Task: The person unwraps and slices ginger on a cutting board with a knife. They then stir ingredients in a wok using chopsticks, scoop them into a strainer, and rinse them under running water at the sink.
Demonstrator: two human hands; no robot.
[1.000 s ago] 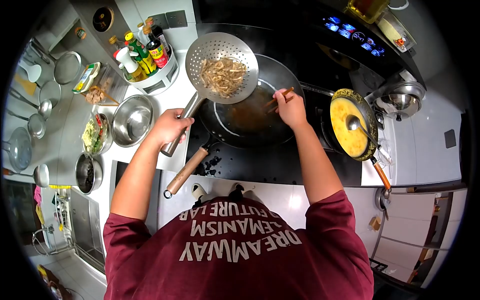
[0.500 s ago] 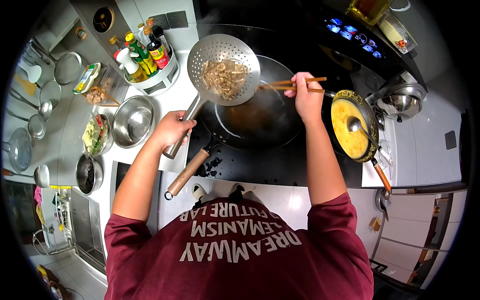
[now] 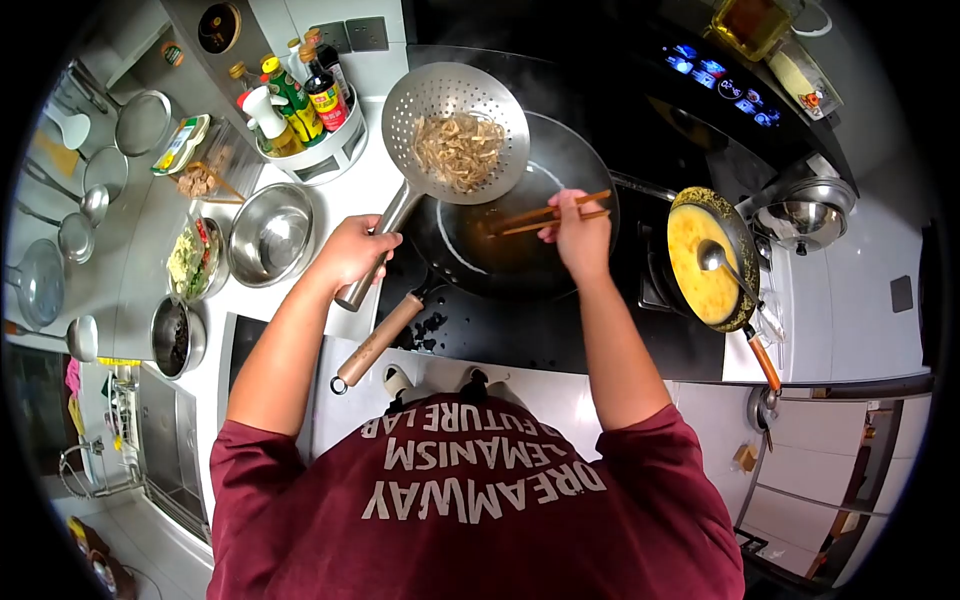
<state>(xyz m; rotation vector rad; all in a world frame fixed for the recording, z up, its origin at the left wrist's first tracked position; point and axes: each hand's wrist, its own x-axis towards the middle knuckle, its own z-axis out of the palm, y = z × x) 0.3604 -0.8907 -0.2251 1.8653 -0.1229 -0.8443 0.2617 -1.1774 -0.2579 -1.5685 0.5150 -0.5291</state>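
My left hand (image 3: 358,250) is closed around the handle of a perforated metal skimmer (image 3: 505,125). Brownish food strips (image 3: 460,150), perhaps mushrooms, lie in the skimmer, which hangs over the back left part of a dark wok (image 3: 590,170). In my right hand (image 3: 582,230) is a pair of wooden chopsticks (image 3: 530,217), their tips low over the brown liquid (image 3: 487,240) in the wok. Whether the tips touch the liquid I cannot tell. The wok's wooden handle (image 3: 380,340) points toward me on the left.
On the right sits a patterned pan (image 3: 745,265) of yellow soup with a ladle (image 3: 712,256) in it. An empty metal bowl (image 3: 270,235), a bowl of chopped ingredients (image 3: 190,255) and a bowl of dark pieces (image 3: 178,338) stand left. Sauce bottles (image 3: 325,95) fill a white rack (image 3: 340,145).
My right hand has moved left and toward me, bringing the chopsticks from the wok's right edge to over its middle. The skimmer stays over the wok, nearly unchanged.
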